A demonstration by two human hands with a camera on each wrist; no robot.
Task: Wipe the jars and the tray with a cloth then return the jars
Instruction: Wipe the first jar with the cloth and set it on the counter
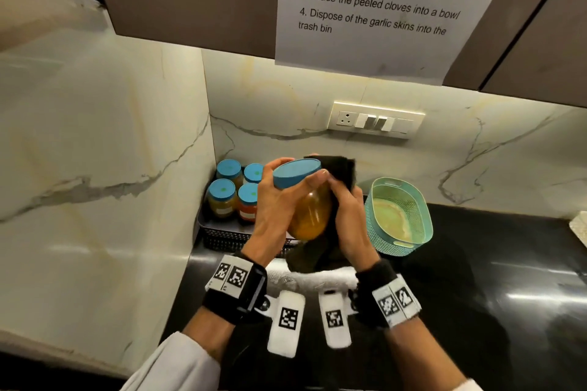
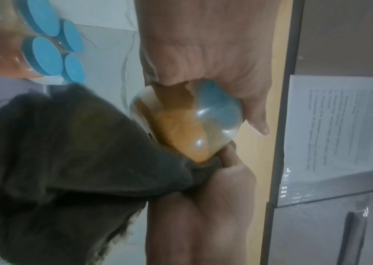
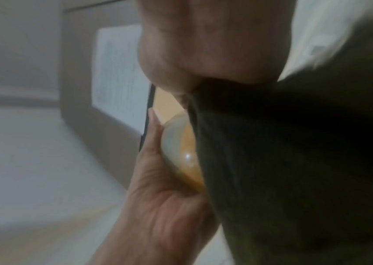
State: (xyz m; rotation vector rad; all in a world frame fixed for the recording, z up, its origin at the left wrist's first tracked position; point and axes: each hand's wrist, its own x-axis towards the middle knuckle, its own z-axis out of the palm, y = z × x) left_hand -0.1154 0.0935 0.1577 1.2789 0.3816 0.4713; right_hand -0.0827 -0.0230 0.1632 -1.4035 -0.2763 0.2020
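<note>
**Jar in my hands, cloth against its side**

My left hand holds a jar of yellow-orange powder up above the black surface, fingers and thumb curled round it just under the blue lid. The jar is tilted, lid leaning to the far left, base towards me. From the left wrist view its clear base faces the camera, with the powder settled to one side.

My right hand grips a dark cloth and presses it against the right side of the jar. The cloth is bunched in the fingers, one end sticking up past the lid on the far side and the rest hanging below the jar. In the right wrist view the cloth covers most of the jar, and only a sliver of glass shows beside my left palm.

In the far left corner, a dark tray sits on the surface, carrying four more blue-lidded jars, upright and close together. To the right of my hands stands a teal basket. A printed sheet hangs from the cabinet above, and a switch plate is set in the marble wall.
</note>
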